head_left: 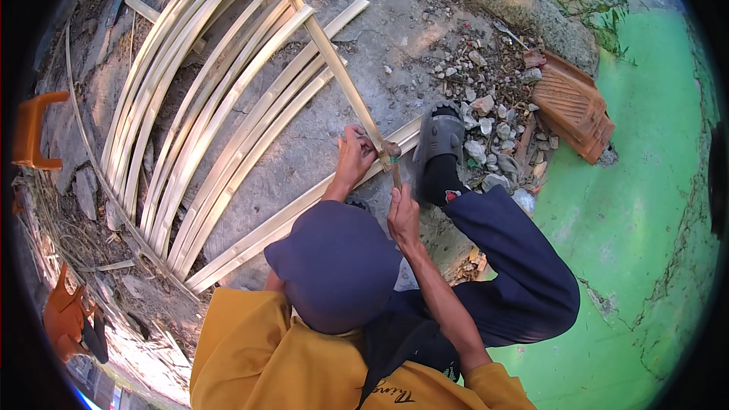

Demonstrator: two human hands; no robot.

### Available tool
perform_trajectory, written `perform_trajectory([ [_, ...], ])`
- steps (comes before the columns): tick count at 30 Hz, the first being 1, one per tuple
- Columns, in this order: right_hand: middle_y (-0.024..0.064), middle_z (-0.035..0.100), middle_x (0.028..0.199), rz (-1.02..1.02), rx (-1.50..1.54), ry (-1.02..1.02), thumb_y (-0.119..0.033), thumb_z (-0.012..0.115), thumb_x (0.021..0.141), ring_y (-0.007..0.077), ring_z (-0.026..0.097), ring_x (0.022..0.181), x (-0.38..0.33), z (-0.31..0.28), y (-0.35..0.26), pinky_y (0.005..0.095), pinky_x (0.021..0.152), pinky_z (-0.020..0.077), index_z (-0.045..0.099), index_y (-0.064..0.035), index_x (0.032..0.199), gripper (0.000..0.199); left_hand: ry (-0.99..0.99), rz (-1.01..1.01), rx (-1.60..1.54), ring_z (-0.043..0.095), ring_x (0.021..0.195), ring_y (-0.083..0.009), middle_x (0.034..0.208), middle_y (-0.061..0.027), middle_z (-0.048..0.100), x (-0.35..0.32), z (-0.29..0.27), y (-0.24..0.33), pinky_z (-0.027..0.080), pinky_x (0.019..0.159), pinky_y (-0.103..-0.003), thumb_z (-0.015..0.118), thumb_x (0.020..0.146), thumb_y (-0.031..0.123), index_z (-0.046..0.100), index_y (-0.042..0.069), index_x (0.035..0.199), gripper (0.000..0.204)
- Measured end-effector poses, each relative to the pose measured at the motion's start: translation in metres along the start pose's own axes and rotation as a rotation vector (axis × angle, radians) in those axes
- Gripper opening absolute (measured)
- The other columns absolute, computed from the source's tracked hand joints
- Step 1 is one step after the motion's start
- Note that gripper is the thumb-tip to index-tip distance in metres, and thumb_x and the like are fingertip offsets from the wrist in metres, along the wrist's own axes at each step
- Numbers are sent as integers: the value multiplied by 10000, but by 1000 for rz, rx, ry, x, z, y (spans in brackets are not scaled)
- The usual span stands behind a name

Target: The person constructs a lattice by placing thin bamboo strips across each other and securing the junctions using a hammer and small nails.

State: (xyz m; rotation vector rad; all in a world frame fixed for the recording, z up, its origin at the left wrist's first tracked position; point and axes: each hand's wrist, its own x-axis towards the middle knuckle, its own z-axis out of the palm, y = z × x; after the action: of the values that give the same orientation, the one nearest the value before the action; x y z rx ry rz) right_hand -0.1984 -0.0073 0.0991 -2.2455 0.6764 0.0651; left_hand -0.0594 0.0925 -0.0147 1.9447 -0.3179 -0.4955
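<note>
My right hand (403, 216) is wrapped round the wooden handle of a hammer (392, 150). The hammer's head rests at or just over the near end of a long wooden crosspiece (334, 61), where this meets a pair of pale bamboo slats (262, 237). Just left of that joint is my left hand (355, 158), its fingers bent and pinched together; whatever they hold is too small to make out. Many more split bamboo slats (205, 137) lie side by side to the left, their far ends under or against the crosspiece.
A thin curved strip (95, 159) runs along the slats' left ends. Beyond my grey clog (440, 137) lie broken stones (486, 125) and a ribbed orange-brown tile (571, 99). Green-painted ground (630, 220) spreads to the right. An orange plastic stool (36, 130) stands far left.
</note>
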Motion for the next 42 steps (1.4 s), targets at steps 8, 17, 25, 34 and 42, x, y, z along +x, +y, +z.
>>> perform_trajectory([
  [8,234,537,684,-13,80,70,-208,442,1110,459,589,604,-4,-4,-20,510,564,428,532,-5,1054,229,3,-21,-13,630,829,-262,807,-50,715,-1,1,-2,328,942,-436,777,802,61,369,33,1210,578],
  [17,314,569,714,0,88,77,-194,490,1095,553,606,710,-5,-2,-21,590,566,397,502,-16,1021,193,31,29,-24,649,852,-286,824,-54,728,-1,0,-8,325,940,-454,803,795,92,389,24,1191,577],
  [25,306,566,712,93,105,37,-189,490,1095,551,598,722,1,-8,-34,574,582,409,491,-7,1019,198,-5,-5,-38,646,875,-293,796,-52,724,-1,0,-3,325,947,-444,819,792,108,407,28,1198,584],
  [34,306,566,711,77,53,-5,-195,485,1096,554,594,710,6,-2,-42,584,580,400,492,2,1047,203,66,59,-26,593,665,-182,685,14,669,-6,3,-9,318,883,-411,805,815,131,401,42,1164,542],
  [42,303,551,690,36,6,-30,-175,499,1089,555,592,701,9,3,-29,583,574,398,493,5,1045,185,87,128,62,579,659,-184,692,-1,666,-4,6,-12,324,878,-408,788,811,99,391,41,1173,541],
])
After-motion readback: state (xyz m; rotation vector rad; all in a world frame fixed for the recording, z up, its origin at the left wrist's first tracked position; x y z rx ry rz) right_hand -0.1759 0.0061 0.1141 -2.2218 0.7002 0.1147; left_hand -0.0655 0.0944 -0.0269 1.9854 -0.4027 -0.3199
